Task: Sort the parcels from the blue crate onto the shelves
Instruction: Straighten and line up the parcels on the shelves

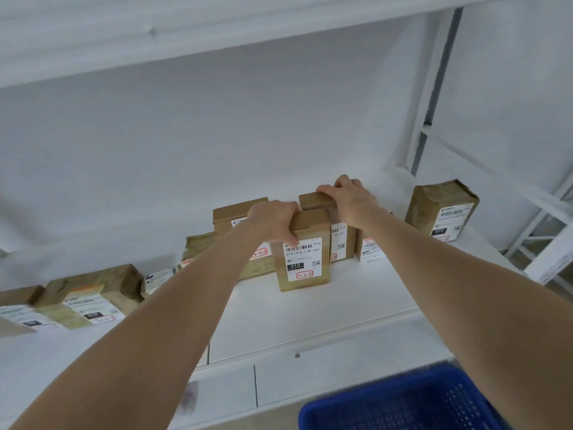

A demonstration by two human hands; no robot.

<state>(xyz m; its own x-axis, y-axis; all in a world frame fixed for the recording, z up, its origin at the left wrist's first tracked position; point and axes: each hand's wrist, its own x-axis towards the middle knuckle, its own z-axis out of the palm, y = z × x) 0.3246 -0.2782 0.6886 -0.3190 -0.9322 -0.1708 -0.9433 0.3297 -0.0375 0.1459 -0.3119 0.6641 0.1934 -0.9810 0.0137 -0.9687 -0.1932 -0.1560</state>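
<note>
Front parcel (305, 252): brown box, standing upright on the white shelf (341, 305), mid-shelf, forward of the row. White label faces me, "010" in a black block, red-ringed handwritten tag at the bottom.
Left hand (273, 220): I see it gripping the front parcel's top left corner, thumb down the label face, fingers (279, 209) curled over the top.
Right hand (348, 195): on top of the rear parcel (313, 200), thumb lying along the top, fingers bent over the far edge, holding it.
Rear parcel: upright, just behind and right of the front parcel, touching or nearly so; I cannot tell which.
Small parcel (369, 246): just right of the rear parcel, mostly hidden by my right forearm.
Back-left parcel (235, 212): brown box behind my left wrist, against the wall.
Far-right parcel (441, 209): taped brown box, standing alone, apart from the group.
Left parcels (90, 293): several tilted along the shelf's left end, blurred.
Blue crate (403, 401): bottom right, below the shelf's front edge; contents not visible.
Upper shelf (155, 35): white, overhead.
</note>
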